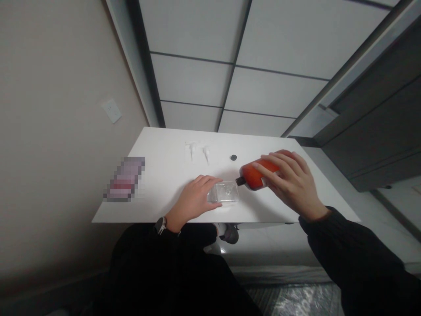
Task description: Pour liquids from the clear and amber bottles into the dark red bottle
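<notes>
Here, the tilted orange bottle lies beneath right fingers.

take the clear box as the clock's centre, with the far edge of the white table at twelve. the person's left hand comes in from nine, thumb and fingers spread around the box. at two, the right hand grips an orange-red bottle tipped over, its dark neck aimed at about eight, right by the box; i can't tell if they touch. a small black cap lies just past twelve, two white tapered pieces around eleven, and a pixelated pinkish item near nine.
</notes>
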`<action>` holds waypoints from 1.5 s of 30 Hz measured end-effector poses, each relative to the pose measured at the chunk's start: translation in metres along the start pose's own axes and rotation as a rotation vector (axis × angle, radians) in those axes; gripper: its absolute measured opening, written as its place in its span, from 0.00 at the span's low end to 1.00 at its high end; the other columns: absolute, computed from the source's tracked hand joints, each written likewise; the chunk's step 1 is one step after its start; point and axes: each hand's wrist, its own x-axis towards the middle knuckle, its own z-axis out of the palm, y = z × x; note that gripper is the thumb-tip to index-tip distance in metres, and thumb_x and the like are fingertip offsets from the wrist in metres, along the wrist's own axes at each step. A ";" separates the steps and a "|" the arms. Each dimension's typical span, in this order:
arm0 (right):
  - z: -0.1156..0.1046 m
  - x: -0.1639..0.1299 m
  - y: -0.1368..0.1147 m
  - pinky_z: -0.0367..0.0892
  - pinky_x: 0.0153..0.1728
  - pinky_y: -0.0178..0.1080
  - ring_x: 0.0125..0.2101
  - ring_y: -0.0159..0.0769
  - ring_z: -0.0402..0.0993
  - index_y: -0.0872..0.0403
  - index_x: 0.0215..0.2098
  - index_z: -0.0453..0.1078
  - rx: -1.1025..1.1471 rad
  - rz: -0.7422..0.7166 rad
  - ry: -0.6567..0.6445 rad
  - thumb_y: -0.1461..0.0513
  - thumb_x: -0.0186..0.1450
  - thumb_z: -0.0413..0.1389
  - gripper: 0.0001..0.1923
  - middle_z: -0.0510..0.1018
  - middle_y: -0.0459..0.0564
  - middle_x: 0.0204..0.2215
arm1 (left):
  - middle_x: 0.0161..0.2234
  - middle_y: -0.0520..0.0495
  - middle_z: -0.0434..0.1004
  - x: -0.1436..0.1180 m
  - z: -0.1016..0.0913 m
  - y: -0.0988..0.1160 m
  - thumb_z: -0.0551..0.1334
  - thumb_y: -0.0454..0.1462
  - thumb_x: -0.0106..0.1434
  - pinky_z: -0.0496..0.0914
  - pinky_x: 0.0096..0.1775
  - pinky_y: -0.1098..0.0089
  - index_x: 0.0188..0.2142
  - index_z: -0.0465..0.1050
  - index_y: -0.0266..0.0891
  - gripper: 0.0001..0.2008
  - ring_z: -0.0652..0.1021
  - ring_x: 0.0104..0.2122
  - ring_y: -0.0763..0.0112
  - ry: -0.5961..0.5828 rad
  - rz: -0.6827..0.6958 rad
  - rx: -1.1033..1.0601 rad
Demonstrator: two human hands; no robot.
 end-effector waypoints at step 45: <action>0.007 0.003 -0.016 0.69 0.61 0.60 0.59 0.53 0.76 0.43 0.73 0.58 0.041 -0.036 -0.090 0.71 0.69 0.60 0.38 0.77 0.59 0.60 | 0.57 0.39 0.78 -0.008 -0.021 -0.017 0.49 0.50 0.79 0.72 0.57 0.54 0.65 0.64 0.40 0.24 0.80 0.52 0.57 0.315 -0.189 -0.320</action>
